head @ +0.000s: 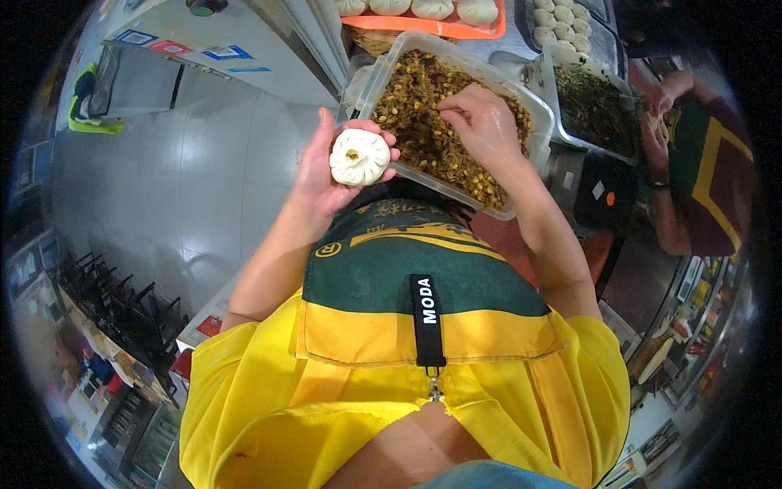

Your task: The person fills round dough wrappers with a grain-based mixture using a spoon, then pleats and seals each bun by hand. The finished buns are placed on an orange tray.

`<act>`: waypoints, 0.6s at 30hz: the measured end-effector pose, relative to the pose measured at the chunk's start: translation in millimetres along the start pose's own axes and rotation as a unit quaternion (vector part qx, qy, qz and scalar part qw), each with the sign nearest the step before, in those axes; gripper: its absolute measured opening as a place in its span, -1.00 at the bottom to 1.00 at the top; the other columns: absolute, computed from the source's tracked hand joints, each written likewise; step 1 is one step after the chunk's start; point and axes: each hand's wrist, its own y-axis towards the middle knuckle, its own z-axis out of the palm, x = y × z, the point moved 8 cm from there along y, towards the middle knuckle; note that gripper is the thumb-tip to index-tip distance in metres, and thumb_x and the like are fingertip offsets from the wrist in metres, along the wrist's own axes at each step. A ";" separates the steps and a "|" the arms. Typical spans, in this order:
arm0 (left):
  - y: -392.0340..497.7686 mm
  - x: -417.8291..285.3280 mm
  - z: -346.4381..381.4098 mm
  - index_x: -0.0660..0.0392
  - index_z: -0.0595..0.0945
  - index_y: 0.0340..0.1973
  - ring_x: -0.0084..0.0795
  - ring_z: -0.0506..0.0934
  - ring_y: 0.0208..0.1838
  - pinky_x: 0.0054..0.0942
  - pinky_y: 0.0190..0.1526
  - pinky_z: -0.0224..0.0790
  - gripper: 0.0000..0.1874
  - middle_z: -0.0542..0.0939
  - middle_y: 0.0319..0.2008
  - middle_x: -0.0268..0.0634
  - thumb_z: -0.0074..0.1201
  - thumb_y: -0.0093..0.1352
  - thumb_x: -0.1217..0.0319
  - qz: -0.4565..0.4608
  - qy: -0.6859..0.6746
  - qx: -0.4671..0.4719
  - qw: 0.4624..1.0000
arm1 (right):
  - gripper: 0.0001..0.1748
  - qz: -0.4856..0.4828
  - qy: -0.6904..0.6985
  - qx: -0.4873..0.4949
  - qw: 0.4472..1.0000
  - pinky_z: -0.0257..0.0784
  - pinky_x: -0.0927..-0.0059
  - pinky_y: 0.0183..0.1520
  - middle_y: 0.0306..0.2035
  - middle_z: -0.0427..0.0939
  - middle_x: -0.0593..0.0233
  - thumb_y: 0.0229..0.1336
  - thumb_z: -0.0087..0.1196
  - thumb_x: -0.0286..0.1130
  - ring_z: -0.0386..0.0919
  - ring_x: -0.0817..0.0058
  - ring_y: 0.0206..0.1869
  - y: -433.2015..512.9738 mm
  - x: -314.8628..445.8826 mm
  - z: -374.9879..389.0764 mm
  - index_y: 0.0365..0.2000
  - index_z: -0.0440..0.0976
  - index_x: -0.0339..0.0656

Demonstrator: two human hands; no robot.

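Note:
My left hand (317, 168) is palm up with a pleated white dough bun (368, 166) resting on it, the fingers curled around its far side. A small opening at the top of the bun shows brownish-yellow filling. My right hand (489, 128) is over a clear plastic tub (531, 101) of chopped brown filling (421, 79) with yellow corn kernels. Its thumb and forefinger point left, with their tips close together just at the filling. Whether anything is pinched between them cannot be made out.
An orange tray (421, 27) of pleated buns is beyond the tub. To its right are a dark tray (537, 36) of small dough pieces and a second tub (565, 125) of green filling. At right, a co-worker's hands (657, 131) hold dough. A white cabinet (244, 30) stands upper left.

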 end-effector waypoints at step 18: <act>-1.4 -10.2 4.6 0.20 0.54 -0.14 -0.22 0.64 -0.19 -0.23 -0.22 0.60 -0.32 0.62 -0.23 -0.09 -0.55 0.54 -0.13 0.104 0.088 -0.092 0.986 | -0.85 0.028 -0.184 0.090 0.979 0.35 0.14 -0.11 -0.39 0.60 0.29 0.05 0.16 -0.25 0.57 0.26 -0.22 26.4 4.8 43.0 -0.43 0.65 -0.07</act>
